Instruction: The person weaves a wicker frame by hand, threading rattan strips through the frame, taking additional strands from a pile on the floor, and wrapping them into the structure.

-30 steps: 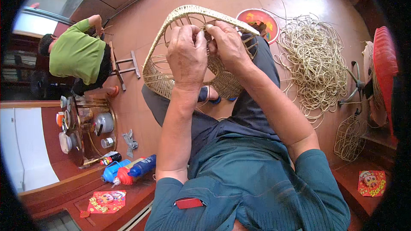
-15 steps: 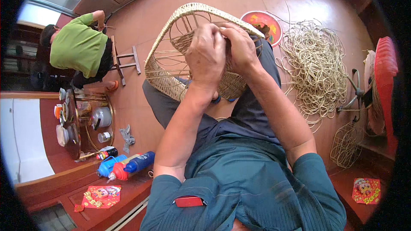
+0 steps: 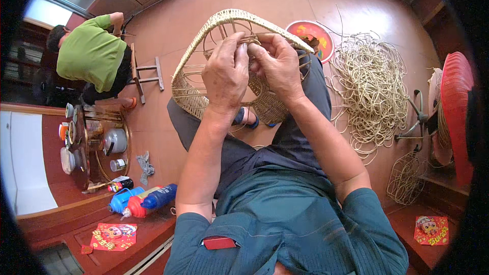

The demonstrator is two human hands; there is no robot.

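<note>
Head view: half-woven cane basket [image 3: 198, 94] tipped on the lap, long axis slanting up-right. Both hands at its upper rim, left hand [image 3: 224, 74] and right hand [image 3: 277, 69] touching, fingers pinched shut on a thin cane strand [image 3: 248, 39] between them.

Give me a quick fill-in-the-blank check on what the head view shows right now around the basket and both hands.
Both hands, left hand and right hand, work at the rim of a half-woven ____. 
The loose pile of cane strands lies on the person's ____ side. 
The other person wears a ____ shirt. 
Missing words: basket; right; green
</note>
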